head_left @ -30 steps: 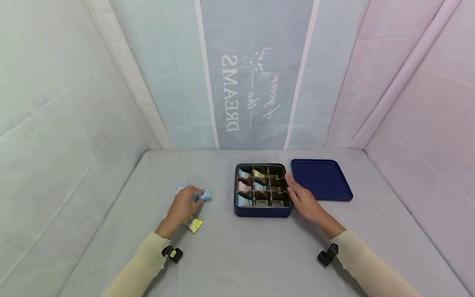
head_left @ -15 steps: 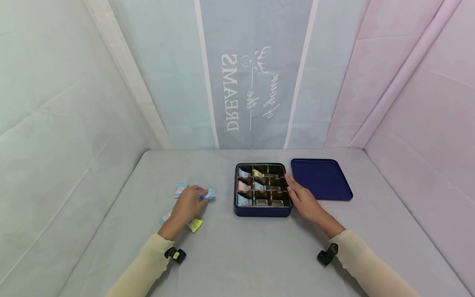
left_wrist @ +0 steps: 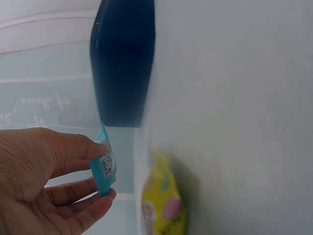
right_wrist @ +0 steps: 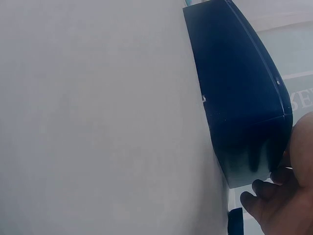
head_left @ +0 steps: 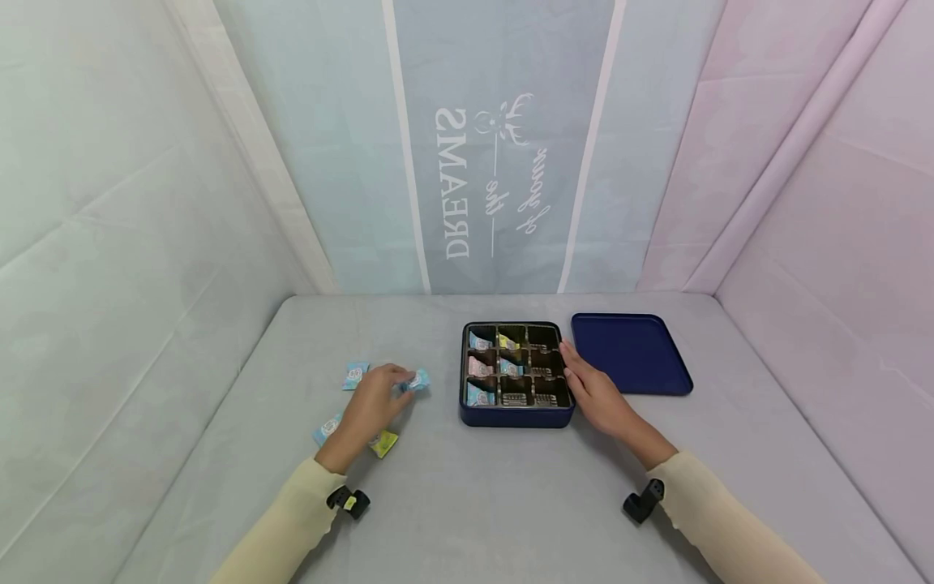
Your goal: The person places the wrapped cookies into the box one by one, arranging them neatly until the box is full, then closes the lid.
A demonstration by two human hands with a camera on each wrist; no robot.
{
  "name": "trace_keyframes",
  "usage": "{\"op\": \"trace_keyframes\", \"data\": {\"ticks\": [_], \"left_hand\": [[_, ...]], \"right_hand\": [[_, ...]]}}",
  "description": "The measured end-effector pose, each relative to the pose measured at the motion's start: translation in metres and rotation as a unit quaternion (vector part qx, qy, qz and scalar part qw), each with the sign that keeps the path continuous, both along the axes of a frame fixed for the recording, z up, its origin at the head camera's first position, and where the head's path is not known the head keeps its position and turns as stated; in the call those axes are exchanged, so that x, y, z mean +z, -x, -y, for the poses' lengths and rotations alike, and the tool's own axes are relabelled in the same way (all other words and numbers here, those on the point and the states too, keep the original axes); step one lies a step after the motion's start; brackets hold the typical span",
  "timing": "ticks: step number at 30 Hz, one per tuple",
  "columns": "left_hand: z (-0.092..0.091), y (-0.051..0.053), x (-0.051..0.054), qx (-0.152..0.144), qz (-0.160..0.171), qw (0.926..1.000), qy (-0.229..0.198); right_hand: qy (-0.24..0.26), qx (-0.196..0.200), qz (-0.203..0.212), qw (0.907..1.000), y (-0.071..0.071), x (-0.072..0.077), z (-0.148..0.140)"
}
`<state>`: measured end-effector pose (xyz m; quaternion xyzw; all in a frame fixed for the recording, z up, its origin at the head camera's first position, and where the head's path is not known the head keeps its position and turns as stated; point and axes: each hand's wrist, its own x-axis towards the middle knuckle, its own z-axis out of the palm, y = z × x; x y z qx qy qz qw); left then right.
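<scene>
Between thumb and fingers, my left hand [head_left: 374, 402] pinches a blue wrapped candy [head_left: 418, 380], which the left wrist view shows edge-on. My right hand [head_left: 600, 399] rests against the right side of a navy blue tin box [head_left: 516, 417], its fingers along the wall. Inside the tin, a divided tray has several compartments. Blue candies and a pink candy [head_left: 480, 367] sit in the left column. In the middle column are a yellow candy [head_left: 509, 342] and a blue one [head_left: 512, 367], with the front compartment bare. The right column shows bare compartments.
Left of the tin, a blue candy [head_left: 355, 375] lies beyond my left hand. Another blue candy [head_left: 328, 427] and a yellow candy [head_left: 383, 443] lie beside my left wrist, partly covered. The navy lid [head_left: 631, 354] lies flat at the right, behind my right hand.
My left hand has shifted a little to the right with the pinched blue candy, uncovering more of the candies near it. The right hand and the tin have stayed in place.
</scene>
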<state>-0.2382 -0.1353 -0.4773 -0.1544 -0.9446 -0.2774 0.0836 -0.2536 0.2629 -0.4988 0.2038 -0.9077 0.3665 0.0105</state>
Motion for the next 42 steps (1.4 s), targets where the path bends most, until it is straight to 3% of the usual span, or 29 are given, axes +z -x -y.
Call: {"op": "trace_keyframes", "data": {"ticks": [11, 30, 42], "left_hand": [[-0.009, -0.002, 0.009, -0.013, -0.003, 0.9993, -0.034], [-0.028, -0.006, 0.019, -0.020, -0.007, 0.9987, -0.045], [-0.043, -0.004, 0.024, -0.034, -0.030, 0.9974, -0.056]], "right_hand": [[0.001, 0.001, -0.003, 1.0000, 0.000, 0.003, 0.001], [0.001, 0.001, -0.002, 1.0000, 0.000, 0.005, -0.002], [0.003, 0.001, 0.005, 1.0000, 0.001, 0.005, -0.001]]}}
